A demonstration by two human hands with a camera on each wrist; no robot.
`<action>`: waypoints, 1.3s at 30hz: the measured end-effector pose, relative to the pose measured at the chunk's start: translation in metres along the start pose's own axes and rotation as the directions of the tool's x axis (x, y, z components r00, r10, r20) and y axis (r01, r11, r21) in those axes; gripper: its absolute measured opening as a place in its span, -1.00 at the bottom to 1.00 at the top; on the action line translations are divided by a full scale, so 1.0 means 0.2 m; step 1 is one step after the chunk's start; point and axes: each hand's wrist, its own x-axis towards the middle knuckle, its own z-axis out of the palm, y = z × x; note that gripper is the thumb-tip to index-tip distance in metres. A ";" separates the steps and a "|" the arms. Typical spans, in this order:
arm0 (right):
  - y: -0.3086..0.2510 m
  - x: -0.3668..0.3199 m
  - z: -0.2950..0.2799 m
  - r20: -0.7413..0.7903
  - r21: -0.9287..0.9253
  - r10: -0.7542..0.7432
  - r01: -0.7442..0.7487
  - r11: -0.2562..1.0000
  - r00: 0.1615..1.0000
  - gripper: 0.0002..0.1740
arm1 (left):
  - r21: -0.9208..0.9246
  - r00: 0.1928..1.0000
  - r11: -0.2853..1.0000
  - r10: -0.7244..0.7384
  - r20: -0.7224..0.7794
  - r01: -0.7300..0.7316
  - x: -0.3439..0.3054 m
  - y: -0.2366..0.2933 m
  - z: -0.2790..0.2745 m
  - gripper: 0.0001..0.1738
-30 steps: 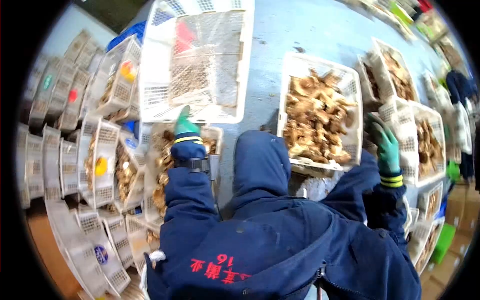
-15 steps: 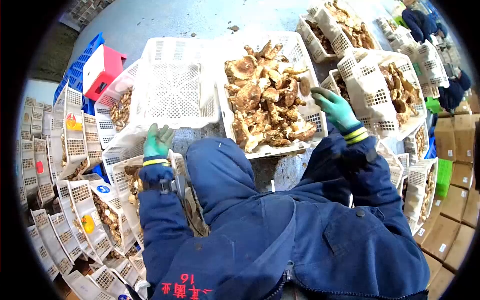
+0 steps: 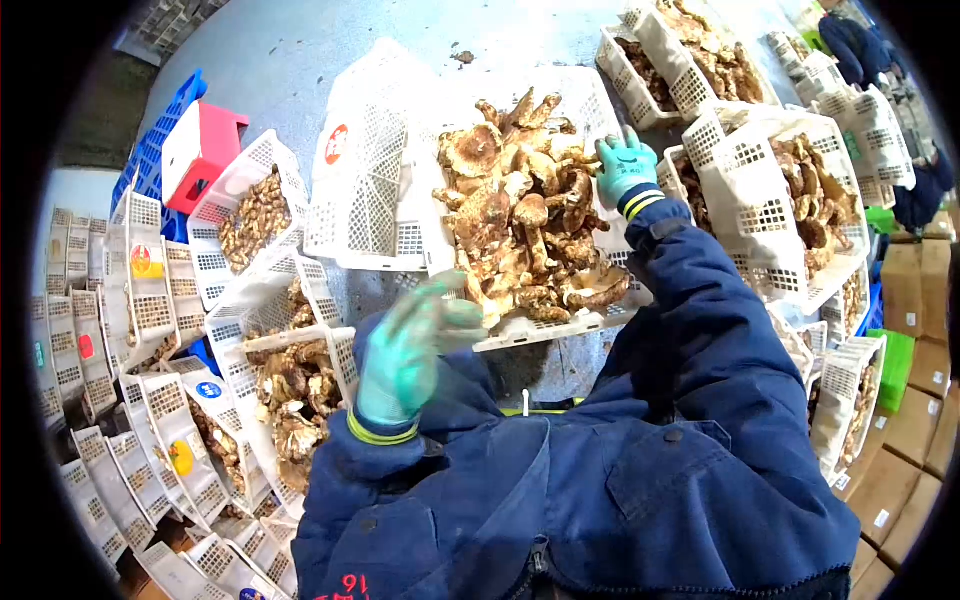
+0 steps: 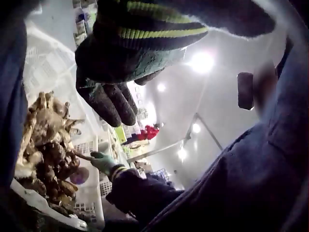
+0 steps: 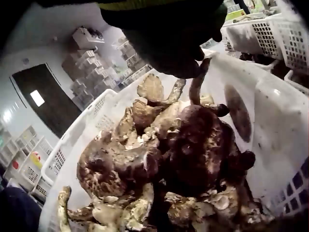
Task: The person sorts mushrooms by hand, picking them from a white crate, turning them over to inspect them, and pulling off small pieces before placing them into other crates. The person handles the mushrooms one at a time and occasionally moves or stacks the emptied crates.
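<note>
A white plastic crate (image 3: pixel 462 340) holds a heap of brown mushrooms (image 3: pixel 530 215) in front of the person. The green-gloved right hand (image 3: pixel 627 168) is at the crate's right side and pinches the stem of a mushroom (image 5: pixel 197 89) with its fingertips. The left hand (image 3: pixel 405 350), in the same kind of glove and blurred, hovers near the crate's front left corner with loosely extended fingers and holds nothing. In the left wrist view, the left hand's fingers (image 4: pixel 118 104) hang bent above the scene, the mushrooms lying below and to the left.
Left of the full crate stands a white crate (image 3: pixel 350 235) with a red round label. Crates of mushrooms (image 3: pixel 300 400) line the left side, near a red and white box (image 3: pixel 205 150). More crates (image 3: pixel 745 200) and cardboard boxes (image 3: pixel 900 400) stand at the right.
The left hand has moved right from the left-side crates toward the mushroom heap. The right hand has reached forward onto the heap's right edge and taken hold of a mushroom stem.
</note>
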 end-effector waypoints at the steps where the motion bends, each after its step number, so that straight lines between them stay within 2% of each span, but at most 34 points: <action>1: 0.01 0.03 0.00 0.003 -0.036 -0.035 0.036 0.999 0.999 -0.40 | -0.056 0.998 0.996 -0.066 -0.022 0.065 0.05 -0.01 0.04 -0.11; 2: 0.02 0.05 0.01 0.008 -0.072 -0.074 0.075 0.995 0.997 -0.41 | -0.116 0.990 0.985 -0.133 -0.043 0.128 0.09 -0.03 0.09 -0.19; 3: 0.02 0.05 0.02 -0.012 -0.055 -0.114 0.113 0.992 0.993 -0.43 | -0.169 0.996 0.982 -0.087 0.002 0.086 0.12 -0.09 0.09 -0.28; 6: 0.01 0.09 0.09 -0.035 -0.104 -0.134 0.129 0.986 0.990 -0.47 | -0.194 0.998 0.979 -0.059 -0.017 0.055 0.15 -0.17 0.13 -0.22; 7: 0.01 0.11 0.09 0.009 -0.080 -0.100 0.101 0.992 0.995 -0.55 | -0.220 0.985 0.961 -0.170 0.013 0.169 0.17 -0.20 0.11 -0.08; 10: 0.04 0.16 0.08 0.012 -0.079 -0.142 0.143 0.987 0.990 -0.63 | -0.173 0.996 0.981 -0.089 0.004 0.089 0.14 -0.19 0.12 -0.10; 11: 0.06 0.14 0.05 -0.140 0.021 -0.153 0.158 0.987 0.978 -0.68 | -0.209 0.997 0.975 -0.073 -0.012 0.069 0.15 -0.20 0.13 -0.26; 13: 0.10 0.08 -0.02 -0.287 0.178 -0.104 0.160 0.971 0.952 -0.60 | -0.258 0.988 0.955 -0.157 -0.007 0.150 0.17 -0.25 0.09 -0.33; 14: 0.11 0.04 -0.05 -0.417 0.305 -0.031 0.172 0.937 0.908 -0.60 | -0.281 0.980 0.941 -0.198 0.000 0.190 0.18 -0.27 0.09 -0.36; 15: 0.11 -0.01 -0.10 -0.506 0.453 0.004 0.261 0.853 0.863 -0.55 | -0.237 0.986 0.960 -0.162 -0.031 0.150 0.18 -0.22 0.13 -0.40; 16: 0.09 -0.10 -0.14 -0.480 0.688 0.099 0.304 0.659 0.871 -0.58 | -0.193 0.992 0.974 -0.128 -0.015 0.123 0.19 -0.20 0.14 -0.39; 17: 0.04 -0.19 -0.20 -0.353 0.923 0.164 0.313 0.226 0.921 -0.64 | -0.147 0.995 0.985 -0.095 0.002 0.094 0.19 -0.18 0.15 -0.38; 18: -0.01 -0.29 -0.26 -0.210 0.933 0.154 0.245 -0.263 0.966 -0.69 | -0.101 0.998 0.993 -0.063 0.018 0.064 0.19 -0.17 0.16 -0.37; 19: -0.07 -0.40 -0.35 -0.121 0.848 0.063 0.136 -0.512 0.991 -0.68 | 0.047 0.981 0.980 0.195 -0.002 -0.194 0.18 -0.14 0.20 -0.56; 20: -0.13 -0.52 -0.41 -0.056 0.700 -0.055 0.000 -0.715 0.997 -0.67 | 0.238 0.905 0.873 0.414 0.098 -0.425 0.20 -0.15 0.19 -0.56; 21: -0.18 -0.61 -0.44 -0.047 0.584 -0.197 -0.133 -0.801 0.979 -0.64 | 0.384 0.771 0.677 0.607 0.192 -0.628 0.22 -0.16 0.18 -0.55; 22: -0.24 -0.71 -0.47 -0.057 0.454 -0.336 -0.276 -0.847 0.940 -0.62 | 0.569 0.733 0.520 0.638 0.237 -0.637 0.21 -0.15 0.19 -0.54; 23: -0.34 -0.81 -0.50 0.055 0.462 -0.267 -0.262 -0.847 0.962 -0.65 | -0.066 0.968 0.966 0.246 -0.050 -0.249 0.17 -0.08 0.29 -0.53; 24: -0.40 -0.86 -0.46 -0.042 0.271 -0.363 -0.339 -0.901 0.931 -0.71 | -0.072 0.962 0.961 0.269 0.042 -0.266 0.19 -0.10 0.26 -0.56; 25: -0.45 -0.93 -0.43 -0.012 0.244 -0.424 -0.409 -0.879 0.905 -0.73 | 0.357 0.873 0.804 0.482 0.076 -0.475 0.15 -0.10 0.22 -0.59; 26: -0.48 -0.99 -0.42 0.016 0.217 -0.483 -0.475 -0.853 0.875 -0.75 | 0.531 0.804 0.654 0.586 0.096 -0.540 0.12 -0.09 0.22 -0.61; 27: -0.53 -1.02 -0.37 0.024 0.225 -0.532 -0.523 -0.822 0.847 -0.74 | 0.530 0.801 0.660 0.595 0.064 -0.533 0.10 -0.08 0.21 -0.63; 28: -0.53 -1.05 -0.34 -0.008 0.231 -0.578 -0.561 -0.795 0.816 -0.71 | 0.366 0.849 0.794 0.528 -0.022 -0.485 0.07 -0.09 0.20 -0.65; 29: -0.55 -1.08 -0.41 -0.041 0.240 -0.623 -0.598 -0.765 0.781 -0.68 | 0.030 0.917 0.923 0.385 -0.105 -0.384 0.04 -0.08 0.20 -0.66; 30: -0.55 -1.08 -0.42 0.046 0.284 -0.672 -0.655 -0.701 0.739 -0.67 | -0.432 0.985 0.886 0.148 -0.085 -0.170 0.02 -0.03 0.21 -0.65; 31: -0.55 -1.08 -0.34 -0.165 0.770 -0.526 -0.224 -0.597 0.834 -0.66 | -0.497 0.978 0.844 0.147 -0.148 -0.202 0.01 -0.04 0.21 -0.61; 32: -0.53 -1.07 -0.36 -0.397 0.916 -0.524 0.289 -0.279 0.753 -0.61 | -0.231 0.931 0.908 0.309 -0.195 -0.350 -0.01 -0.05 0.21 -0.68; 33: -0.50 -1.05 -0.38 -0.606 0.679 -0.491 0.728 0.091 0.626 -0.54 | 0.240 0.840 0.846 0.519 -0.160 -0.477 -0.01 -0.09 0.14 -0.73; 34: -0.52 -1.05 -0.30 -0.674 0.645 -0.461 0.764 0.014 0.578 -0.49 | 0.647 0.737 0.572 0.676 -0.022 -0.505 -0.02 -0.12 0.05 -0.76; 35: -0.51 -1.03 -0.27 -0.662 0.635 -0.497 0.772 0.027 0.561 -0.48 | 0.827 0.699 0.423 0.713 -0.052 -0.370 -0.05 -0.11 0.03 -0.79; 36: -0.49 -1.01 -0.25 -0.648 0.624 -0.533 0.780 0.038 0.545 -0.47 | 0.888 0.763 0.419 0.632 -0.136 -0.189 -0.12 -0.08 -0.04 -0.79; 37: -0.46 -0.97 -0.17 -0.623 0.602 -0.534 0.787 0.138 0.571 -0.48 | 0.229 0.769 0.835 0.550 -0.327 -0.500 -0.13 -0.15 -0.16 -0.79; 38: -0.40 -0.91 -0.10 -0.599 0.573 -0.536 0.786 0.232 0.594 -0.49 | 0.518 0.753 0.735 0.614 -0.236 -0.438 -0.22 -0.13 -0.30 -0.76; 39: -0.32 -0.86 -0.16 -0.564 0.547 -0.569 0.787 0.285 0.598 -0.50 | 0.756 0.727 0.548 0.671 -0.142 -0.358 -0.31 -0.10 -0.44 -0.67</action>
